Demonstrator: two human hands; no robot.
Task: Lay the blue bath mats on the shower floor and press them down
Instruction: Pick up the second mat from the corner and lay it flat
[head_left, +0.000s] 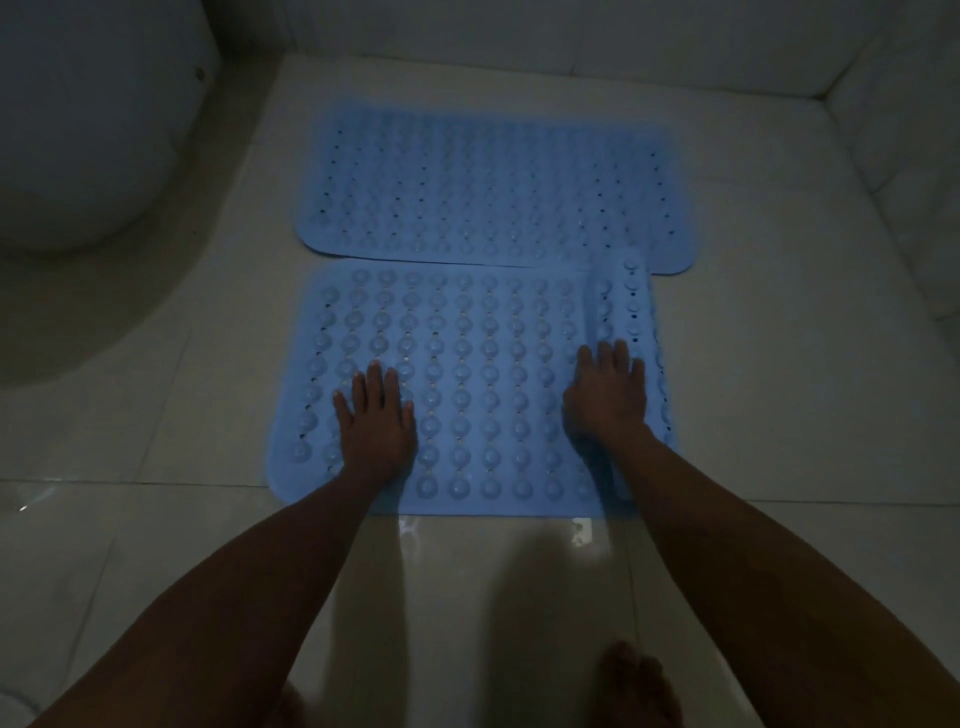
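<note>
Two blue bath mats lie on the pale tiled floor. The far mat lies flat, with rows of small holes and bumps. The near mat shows round suction cups facing up, and its right end is curled over in a raised fold. My left hand lies flat on the near mat's left part, fingers straight. My right hand presses flat against the raised fold at the mat's right end, fingers spread.
A white toilet base stands at the far left on a curved plinth. Tiled walls meet in a corner at the far right. My bare foot stands on the glossy floor tiles near the bottom edge.
</note>
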